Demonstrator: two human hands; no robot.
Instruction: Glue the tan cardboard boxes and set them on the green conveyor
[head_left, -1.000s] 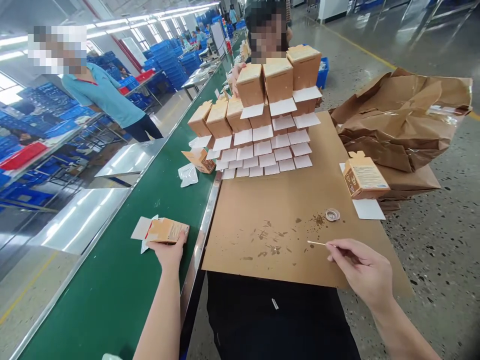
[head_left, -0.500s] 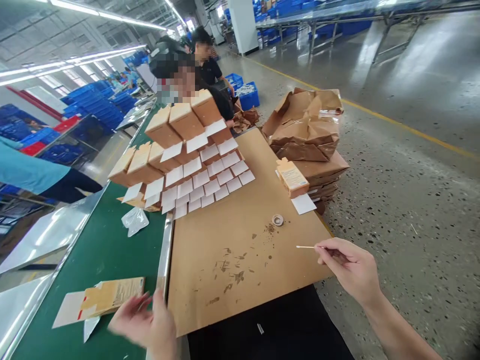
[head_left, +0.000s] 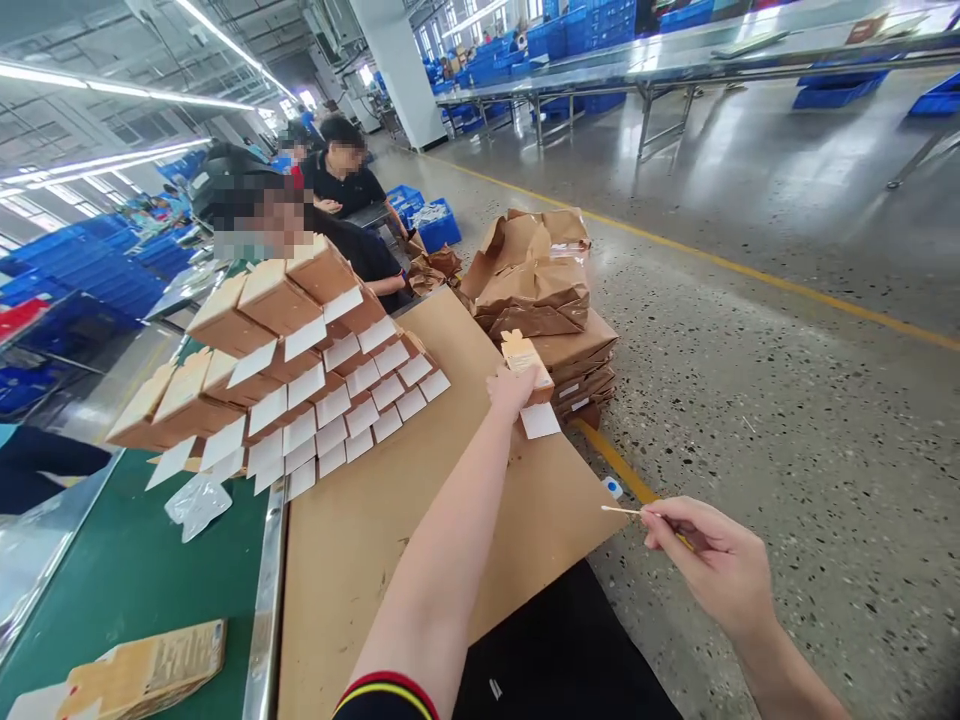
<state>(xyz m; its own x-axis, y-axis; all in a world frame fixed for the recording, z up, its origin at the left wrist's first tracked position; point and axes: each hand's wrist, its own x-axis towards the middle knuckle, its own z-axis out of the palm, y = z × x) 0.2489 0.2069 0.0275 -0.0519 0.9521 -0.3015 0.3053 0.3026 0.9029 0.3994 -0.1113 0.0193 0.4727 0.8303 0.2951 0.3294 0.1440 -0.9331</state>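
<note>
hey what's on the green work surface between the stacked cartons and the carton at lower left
A translucent plastic bag lies on the green work surface, between the stacked cartons and the lower-left carton; the head view shows it.

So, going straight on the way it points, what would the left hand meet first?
Probably the orange carton by the brown paper bundles: the left hand looks close up against it, though contact is unclear.
</note>
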